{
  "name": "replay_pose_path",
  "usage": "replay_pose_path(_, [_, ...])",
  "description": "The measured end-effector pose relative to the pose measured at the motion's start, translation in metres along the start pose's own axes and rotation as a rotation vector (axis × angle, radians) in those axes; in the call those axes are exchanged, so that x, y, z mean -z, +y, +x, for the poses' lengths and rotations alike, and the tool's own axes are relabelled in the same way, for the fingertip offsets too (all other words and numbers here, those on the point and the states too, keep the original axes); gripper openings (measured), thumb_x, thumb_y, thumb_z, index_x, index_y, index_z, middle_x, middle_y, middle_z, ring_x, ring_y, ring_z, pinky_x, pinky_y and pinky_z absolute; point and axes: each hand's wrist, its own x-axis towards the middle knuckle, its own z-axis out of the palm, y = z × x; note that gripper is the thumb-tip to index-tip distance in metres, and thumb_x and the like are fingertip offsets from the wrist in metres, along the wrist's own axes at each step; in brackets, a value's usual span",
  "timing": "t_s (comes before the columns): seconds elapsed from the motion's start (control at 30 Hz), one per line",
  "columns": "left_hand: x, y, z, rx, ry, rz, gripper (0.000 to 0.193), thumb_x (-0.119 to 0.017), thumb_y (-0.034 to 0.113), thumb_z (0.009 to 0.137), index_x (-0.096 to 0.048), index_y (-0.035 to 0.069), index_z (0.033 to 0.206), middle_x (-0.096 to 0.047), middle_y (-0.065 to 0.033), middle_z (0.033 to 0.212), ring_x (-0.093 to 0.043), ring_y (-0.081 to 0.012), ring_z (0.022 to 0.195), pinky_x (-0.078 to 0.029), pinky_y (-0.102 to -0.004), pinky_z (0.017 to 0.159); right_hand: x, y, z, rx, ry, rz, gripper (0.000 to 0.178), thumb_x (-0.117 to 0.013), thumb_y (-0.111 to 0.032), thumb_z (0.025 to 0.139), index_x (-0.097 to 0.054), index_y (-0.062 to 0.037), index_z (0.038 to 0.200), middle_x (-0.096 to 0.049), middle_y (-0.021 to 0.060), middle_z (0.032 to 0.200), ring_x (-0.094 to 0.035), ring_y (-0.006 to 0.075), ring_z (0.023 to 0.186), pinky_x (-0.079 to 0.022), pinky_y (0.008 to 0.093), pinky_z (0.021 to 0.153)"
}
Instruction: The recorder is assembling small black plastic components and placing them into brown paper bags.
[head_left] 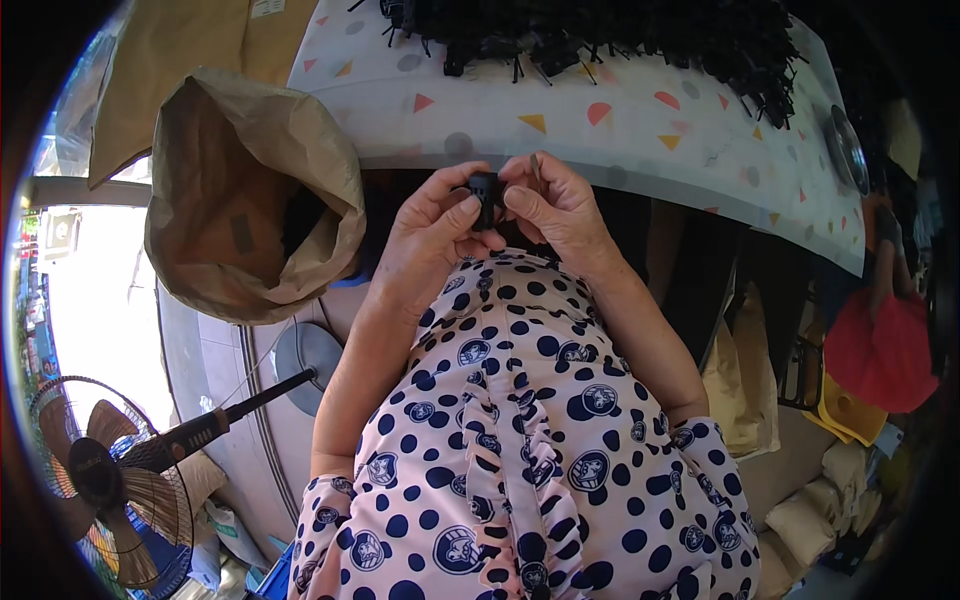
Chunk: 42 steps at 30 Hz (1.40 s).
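In front of my chest, just off the table's near edge, my left hand (pixel 425 220) is closed on a small black plastic part (pixel 484 198) with slots in its side. Thumb and fingers pinch it upright. Close beside it, my right hand (pixel 562 208) is closed too, its thumb and fingertips pressed together near the part. A thin dark tip (pixel 536 168) sticks up between those fingers; what it belongs to is hidden. Beyond both hands, a heap of black plastic pieces (pixel 620 35) with thin prongs lies on the patterned tablecloth (pixel 480 130).
To my left stands an open brown paper bag (pixel 340 165) with something dark inside. A floor fan (pixel 98 470) is at the lower left. On the right are a red cloth item (pixel 875 350), a yellow plastic item (pixel 848 412) and several pale sacks (pixel 805 515).
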Motion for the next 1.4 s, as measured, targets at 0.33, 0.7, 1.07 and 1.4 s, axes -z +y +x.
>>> replay_pose_path(0.33, [-0.013, -0.001, -0.003, -0.074, -0.055, 0.525, 0.04, -0.053, 0.001, 0.091, -0.045, 0.003, 0.13, -0.06, -0.0054, 0.092, -0.062, -0.0098, 0.073, -0.049, -0.0191, 0.061, 0.008, 0.001, -0.003, -0.163, -0.037, -0.089, 0.013, -0.062, -0.016, 0.091, -0.057, -0.0048, 0.087, -0.052, -0.0035, 0.07, -0.042, 0.0019, 0.057, -0.034, 0.0163, 0.05])
replay_pose_path(0.7, [-0.008, 0.0, -0.004, -0.163, -0.015, 0.605, 0.034, -0.052, -0.007, 0.087, -0.041, 0.002, 0.118, -0.06, -0.0101, 0.088, -0.062, -0.0111, 0.075, -0.051, -0.0246, 0.064, -0.016, -0.001, -0.016, -0.08, -0.043, -0.465, 0.021, -0.046, -0.018, 0.099, -0.053, 0.0013, 0.097, -0.056, 0.0029, 0.076, -0.052, 0.0079, 0.068, -0.045, 0.0213, 0.063])
replay_pose_path(1.07, [-0.001, 0.004, -0.01, -0.434, 0.219, 1.165, 0.031, -0.057, -0.005, 0.081, -0.044, 0.003, 0.108, -0.06, -0.0198, 0.085, -0.061, -0.0396, 0.074, -0.049, -0.0395, 0.063, -0.04, 0.009, 0.002, 0.003, -0.041, -0.688, 0.017, -0.043, -0.015, 0.1, -0.053, -0.0021, 0.104, -0.049, 0.0005, 0.069, -0.044, 0.0068, 0.061, -0.04, 0.0213, 0.057])
replay_pose_path(1.4, [0.082, 0.074, -0.031, -0.505, 0.776, 1.138, 0.031, -0.054, 0.0, 0.085, -0.044, 0.007, 0.113, -0.06, -0.0123, 0.076, -0.064, -0.023, 0.063, -0.05, -0.0366, 0.063, 0.048, -0.021, 0.076, 0.489, 0.338, -1.708, 0.024, -0.064, -0.026, 0.085, -0.057, -0.0058, 0.095, -0.061, 0.0113, 0.067, -0.06, 0.0258, 0.058, -0.047, 0.0354, 0.054])
